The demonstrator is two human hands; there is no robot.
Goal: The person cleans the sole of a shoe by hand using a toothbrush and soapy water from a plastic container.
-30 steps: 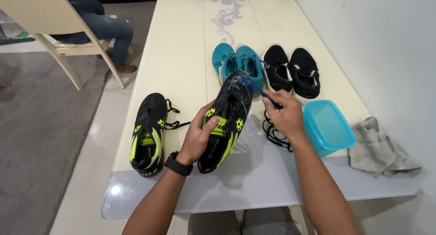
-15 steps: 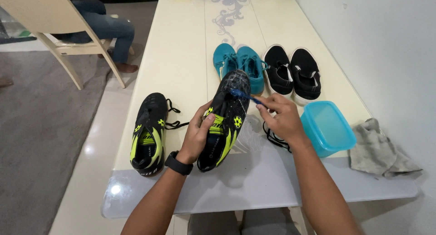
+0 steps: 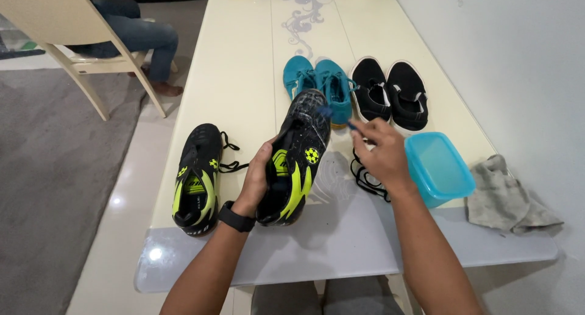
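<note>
Left hand point(image 3: 256, 180) holds black-yellow boot point(image 3: 295, 159); right hand point(image 3: 379, 153) (brush point(image 3: 332, 115)) scrubs toe.

The seated person point(image 3: 131, 38) is cut off above the lap (top edge), and the small brush point(image 3: 329, 113) is blurred.

We are gripping a black-and-yellow football boot point(image 3: 295, 162) in our left hand point(image 3: 257, 181) while our right hand point(image 3: 381, 153) is pressing a small blue brush point(image 3: 329, 114) against its toe.

Black-and-yellow football boot point(image 3: 297, 166) tilted, wet-toed, blue brush point(image 3: 329, 114) touching.
</note>
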